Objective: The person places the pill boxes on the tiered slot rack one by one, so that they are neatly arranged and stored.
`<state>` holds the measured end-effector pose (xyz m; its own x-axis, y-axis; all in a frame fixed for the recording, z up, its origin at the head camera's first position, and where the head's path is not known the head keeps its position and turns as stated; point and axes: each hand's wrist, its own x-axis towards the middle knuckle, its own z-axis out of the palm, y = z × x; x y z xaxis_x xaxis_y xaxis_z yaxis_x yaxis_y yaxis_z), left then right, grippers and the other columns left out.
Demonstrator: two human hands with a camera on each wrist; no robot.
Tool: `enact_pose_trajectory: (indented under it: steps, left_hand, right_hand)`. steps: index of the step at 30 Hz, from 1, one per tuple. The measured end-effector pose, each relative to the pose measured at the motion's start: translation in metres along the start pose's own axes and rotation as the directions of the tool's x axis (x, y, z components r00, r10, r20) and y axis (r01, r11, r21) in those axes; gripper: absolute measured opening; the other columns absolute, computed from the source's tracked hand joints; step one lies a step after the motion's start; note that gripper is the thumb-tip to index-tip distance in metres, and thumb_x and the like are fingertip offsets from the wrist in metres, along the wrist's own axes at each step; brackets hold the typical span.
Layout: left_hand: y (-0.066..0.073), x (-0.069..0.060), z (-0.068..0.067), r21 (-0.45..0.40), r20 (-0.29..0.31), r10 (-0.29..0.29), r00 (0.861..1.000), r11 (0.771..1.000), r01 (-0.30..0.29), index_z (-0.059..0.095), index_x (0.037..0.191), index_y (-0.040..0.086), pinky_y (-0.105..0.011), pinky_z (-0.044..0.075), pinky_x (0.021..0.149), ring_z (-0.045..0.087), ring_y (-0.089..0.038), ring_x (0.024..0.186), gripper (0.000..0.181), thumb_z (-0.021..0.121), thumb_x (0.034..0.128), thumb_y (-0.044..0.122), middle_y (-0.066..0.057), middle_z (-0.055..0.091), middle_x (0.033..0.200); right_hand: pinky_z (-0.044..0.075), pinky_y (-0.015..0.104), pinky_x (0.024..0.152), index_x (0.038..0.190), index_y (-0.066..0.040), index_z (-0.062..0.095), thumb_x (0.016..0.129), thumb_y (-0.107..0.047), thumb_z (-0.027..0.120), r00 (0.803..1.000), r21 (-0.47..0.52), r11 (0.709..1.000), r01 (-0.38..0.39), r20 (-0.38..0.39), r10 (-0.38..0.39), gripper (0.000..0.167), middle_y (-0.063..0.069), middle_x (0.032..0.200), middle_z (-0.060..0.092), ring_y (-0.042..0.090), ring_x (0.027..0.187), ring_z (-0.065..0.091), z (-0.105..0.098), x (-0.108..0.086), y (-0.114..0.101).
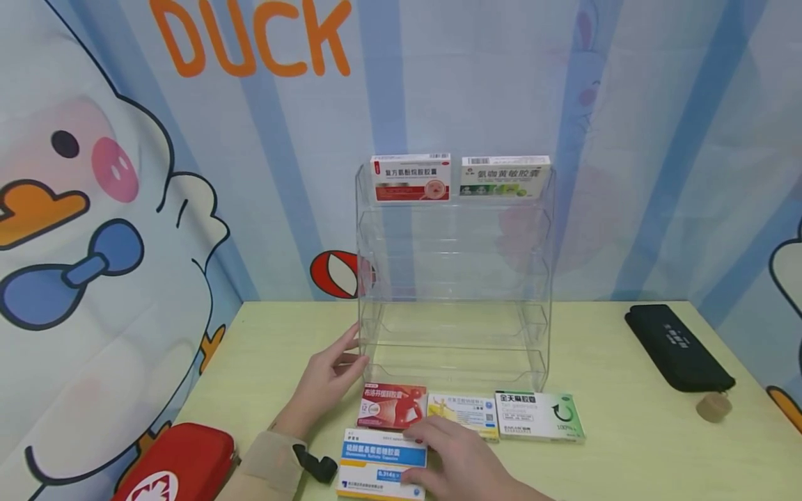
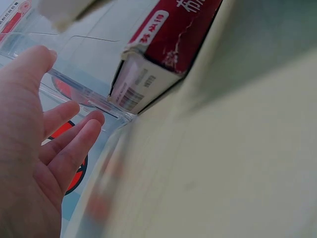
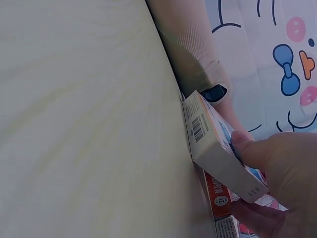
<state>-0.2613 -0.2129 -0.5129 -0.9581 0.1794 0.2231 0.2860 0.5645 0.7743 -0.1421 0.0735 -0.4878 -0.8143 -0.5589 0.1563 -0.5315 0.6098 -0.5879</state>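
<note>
A clear acrylic rack [image 1: 456,346] with stepped tiers stands on the table. My left hand [image 1: 328,376] is at its lower left side; in the left wrist view the fingers [image 2: 74,153] are loosely extended by the clear side wall. With thumb and fingers, my right hand [image 1: 464,459] pinches the right side of a white, blue and orange medicine box [image 1: 370,463]. Behind that box, in a row before the rack, lie a red medicine box [image 1: 390,406], a white and yellow one [image 1: 460,410] and a white and green one [image 1: 539,417].
On the rack's top tier stand a red and white box [image 1: 411,179] and a green and white box [image 1: 505,177]. A red case [image 1: 182,459] sits at front left. To the right are a black pouch [image 1: 677,344] and a small tan cylindrical object [image 1: 713,407].
</note>
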Motion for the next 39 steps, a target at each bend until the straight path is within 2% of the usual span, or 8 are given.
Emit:
enact_pose_trajectory:
  steps: [7,12,17,20,24,26,34,39]
  left_hand:
    - [-0.002,0.000,-0.001,-0.007,-0.007,0.020,1.000,1.000,-0.020,0.037,0.172,0.041,-0.042,0.065,0.107,0.077,-0.025,0.124,0.075,0.074,0.1073,0.032,-0.008,0.068,0.156]
    - [-0.002,0.000,-0.001,-0.011,0.004,0.025,1.000,1.000,-0.024,0.036,0.171,0.044,-0.041,0.065,0.107,0.077,-0.024,0.124,0.075,0.074,0.1075,0.032,-0.008,0.068,0.156]
    - [-0.002,0.001,-0.002,-0.009,0.007,0.048,0.999,0.999,-0.048,0.038,0.172,0.038,-0.040,0.066,0.105,0.079,-0.025,0.121,0.073,0.073,0.1080,0.030,-0.009,0.069,0.154]
    - [-0.002,0.001,-0.002,-0.007,0.007,0.045,0.999,0.999,-0.045,0.038,0.172,0.039,-0.040,0.066,0.105,0.079,-0.024,0.121,0.074,0.073,0.1080,0.029,-0.009,0.069,0.154]
    - [-0.003,0.000,-0.002,-0.014,0.006,0.036,0.999,0.999,-0.036,0.037,0.172,0.041,-0.040,0.066,0.105,0.078,-0.024,0.121,0.074,0.074,0.1078,0.029,-0.009,0.068,0.155]
    - [-0.003,0.000,-0.002,-0.020,0.004,0.032,0.999,0.999,-0.032,0.037,0.171,0.044,-0.040,0.066,0.105,0.078,-0.025,0.121,0.075,0.074,0.1076,0.028,-0.009,0.068,0.155]
    - [-0.003,0.001,-0.002,-0.034,0.002,0.033,0.999,0.999,-0.033,0.039,0.172,0.038,-0.041,0.066,0.105,0.079,-0.026,0.121,0.074,0.074,0.1072,0.028,-0.010,0.069,0.153]
    - [-0.004,0.001,-0.002,-0.048,0.005,0.046,0.999,0.998,-0.046,0.040,0.172,0.034,-0.042,0.066,0.106,0.079,-0.027,0.120,0.074,0.074,0.1074,0.027,-0.011,0.069,0.153]
  right_hand:
    - [0.064,0.023,0.099,0.134,-0.026,0.075,0.103,-0.042,0.077,0.995,0.169,0.985,0.029,-0.104,-0.011,0.034,-0.012,0.132,0.075,0.001,0.108,0.066,0.000,-0.001,0.002]
    - [0.066,0.021,0.094,0.125,-0.026,0.078,0.102,-0.030,0.079,0.961,0.159,0.982,0.103,-0.270,-0.058,0.023,-0.013,0.126,0.077,0.003,0.108,0.071,-0.004,0.003,0.007]
    - [0.067,0.022,0.090,0.114,-0.015,0.080,0.093,-0.010,0.087,0.860,0.092,0.969,0.230,-0.485,-0.159,0.023,-0.003,0.120,0.081,0.013,0.103,0.078,-0.018,0.015,0.015]
    - [0.067,0.020,0.088,0.110,-0.010,0.080,0.088,0.001,0.089,0.805,0.064,0.960,0.273,-0.561,-0.191,0.026,0.003,0.116,0.081,0.017,0.099,0.080,-0.031,0.024,0.021]
    - [0.064,0.017,0.090,0.107,-0.009,0.081,0.086,0.005,0.089,0.767,0.034,0.964,0.263,-0.614,-0.187,0.027,0.005,0.115,0.081,0.024,0.102,0.081,-0.051,0.034,0.028]
    - [0.062,0.015,0.093,0.106,-0.007,0.081,0.084,0.006,0.089,0.737,0.008,0.963,0.269,-0.645,-0.201,0.027,0.007,0.114,0.081,0.026,0.103,0.081,-0.063,0.039,0.031]
    - [0.057,0.010,0.101,0.103,0.003,0.080,0.082,0.009,0.090,0.593,-0.092,0.950,0.300,-0.762,-0.261,0.024,0.018,0.112,0.082,0.029,0.105,0.080,-0.118,0.070,0.034]
    - [0.056,0.010,0.103,0.103,0.005,0.080,0.087,0.007,0.088,0.542,-0.103,0.945,0.311,-0.798,-0.265,0.019,0.018,0.113,0.081,0.034,0.106,0.078,-0.147,0.093,0.030]
